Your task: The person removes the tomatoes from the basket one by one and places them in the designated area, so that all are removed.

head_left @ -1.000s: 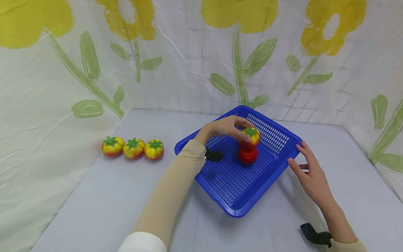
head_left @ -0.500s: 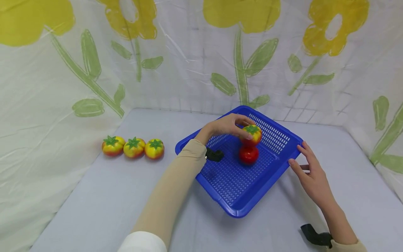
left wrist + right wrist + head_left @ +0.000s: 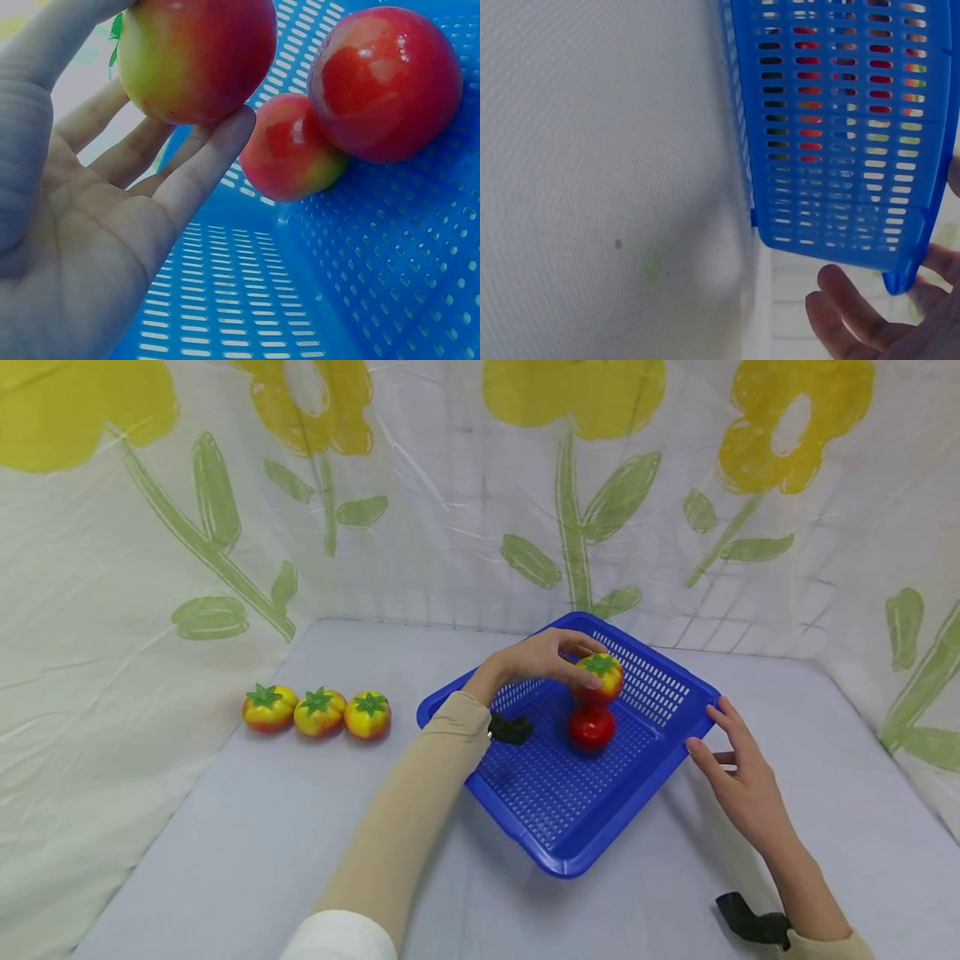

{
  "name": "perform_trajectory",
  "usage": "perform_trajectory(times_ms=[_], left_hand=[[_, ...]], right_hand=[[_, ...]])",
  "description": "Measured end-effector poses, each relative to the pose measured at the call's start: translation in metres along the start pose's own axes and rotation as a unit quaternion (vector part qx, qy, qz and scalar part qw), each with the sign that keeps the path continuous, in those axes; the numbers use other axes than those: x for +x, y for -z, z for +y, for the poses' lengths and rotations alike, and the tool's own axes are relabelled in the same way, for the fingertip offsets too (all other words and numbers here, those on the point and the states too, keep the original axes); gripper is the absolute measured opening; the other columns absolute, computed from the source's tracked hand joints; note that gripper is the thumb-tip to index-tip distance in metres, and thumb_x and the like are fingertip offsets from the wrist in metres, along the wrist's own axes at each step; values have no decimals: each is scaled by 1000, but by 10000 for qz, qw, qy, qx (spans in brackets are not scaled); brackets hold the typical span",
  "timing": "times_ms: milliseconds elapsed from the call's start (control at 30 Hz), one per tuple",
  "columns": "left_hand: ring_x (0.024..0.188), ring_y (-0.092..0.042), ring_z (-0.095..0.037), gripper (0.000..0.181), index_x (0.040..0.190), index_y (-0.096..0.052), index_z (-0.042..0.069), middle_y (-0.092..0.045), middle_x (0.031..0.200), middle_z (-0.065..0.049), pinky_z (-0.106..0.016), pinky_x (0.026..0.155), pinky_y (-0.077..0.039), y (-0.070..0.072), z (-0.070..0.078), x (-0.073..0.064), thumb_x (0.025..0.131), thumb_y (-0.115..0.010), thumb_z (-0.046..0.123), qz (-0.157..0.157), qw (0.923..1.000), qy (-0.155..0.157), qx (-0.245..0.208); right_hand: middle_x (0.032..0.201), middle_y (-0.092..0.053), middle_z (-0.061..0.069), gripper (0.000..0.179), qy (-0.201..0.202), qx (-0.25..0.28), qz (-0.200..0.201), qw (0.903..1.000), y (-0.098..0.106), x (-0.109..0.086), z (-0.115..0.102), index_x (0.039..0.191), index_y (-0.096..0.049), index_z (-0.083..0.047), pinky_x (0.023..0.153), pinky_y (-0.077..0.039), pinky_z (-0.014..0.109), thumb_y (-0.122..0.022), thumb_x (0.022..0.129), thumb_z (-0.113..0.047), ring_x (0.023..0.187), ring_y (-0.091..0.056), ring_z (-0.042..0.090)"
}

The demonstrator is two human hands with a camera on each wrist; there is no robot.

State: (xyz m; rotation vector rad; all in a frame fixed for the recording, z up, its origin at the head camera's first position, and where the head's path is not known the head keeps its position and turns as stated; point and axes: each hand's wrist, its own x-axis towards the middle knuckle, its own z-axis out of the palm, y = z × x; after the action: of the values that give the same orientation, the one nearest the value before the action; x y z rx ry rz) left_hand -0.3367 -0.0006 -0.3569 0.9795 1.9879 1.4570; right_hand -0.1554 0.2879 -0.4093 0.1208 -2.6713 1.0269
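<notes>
My left hand (image 3: 536,660) pinches a yellow-red tomato (image 3: 611,677) with a green star-shaped leaf between thumb and fingers, over the inside of a blue basket (image 3: 558,864). Just below it, a shiny red tomato (image 3: 591,733) sits on the mesh bottom. In the left wrist view, the held tomato (image 3: 199,56) hangs clear of that red tomato (image 3: 386,82), and a red-and-yellow one (image 3: 289,146) lies against it; I cannot make this last one out in the head view. With thumb and forefinger, my right hand (image 3: 753,789) touches the basket's right corner, its other fingers off the basket (image 3: 840,180).
Three yellow-red tomatoes (image 3: 318,713) with green leaves stand in a row on the pale table (image 3: 247,860), left of the basket. Behind the table hangs a white curtain (image 3: 442,527) with painted flowers. Black wrist mounts (image 3: 750,922) stick out from both wrists.
The left hand and its tomato have risen slightly, opening a little more distance from the red tomato below. My right hand and the basket have hardly moved.
</notes>
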Motion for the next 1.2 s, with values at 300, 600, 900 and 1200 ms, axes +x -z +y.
perform_trajectory(times_ms=[300,600,900,1200], left_hand=[[116,-56,-18,54,135,-58,16,-58,129,-1,-32,88,-53,3,7,-1,86,-78,26,203,9992,-178,-282],[111,-59,-21,54,135,-57,10,-59,128,-5,-39,84,-55,8,26,-9,86,-77,18,299,9978,-471,-367],[114,-57,-19,54,132,-60,15,-60,126,-2,-33,88,-53,19,54,-29,83,-80,25,497,9969,-596,125],[116,-56,-21,56,134,-59,15,-59,128,-1,-32,88,-53,35,59,-53,84,-79,27,617,9944,-624,583]], right_hand=[[163,-11,2,67,11,2,-4,10000,-3,1,-1,158,-23,-16,77,-40,15,-56,101,-33,106,-56,43],[163,-11,1,68,45,-5,-18,10000,-5,1,1,158,-23,-17,79,-44,23,-56,101,-34,107,-55,44],[164,-11,2,68,52,44,-57,10000,-4,6,2,158,-23,-17,74,-39,11,-55,101,-34,107,-54,45],[164,-10,4,68,36,21,-59,10000,-6,9,3,158,-22,-15,77,-46,30,-54,101,-34,108,-54,46]])
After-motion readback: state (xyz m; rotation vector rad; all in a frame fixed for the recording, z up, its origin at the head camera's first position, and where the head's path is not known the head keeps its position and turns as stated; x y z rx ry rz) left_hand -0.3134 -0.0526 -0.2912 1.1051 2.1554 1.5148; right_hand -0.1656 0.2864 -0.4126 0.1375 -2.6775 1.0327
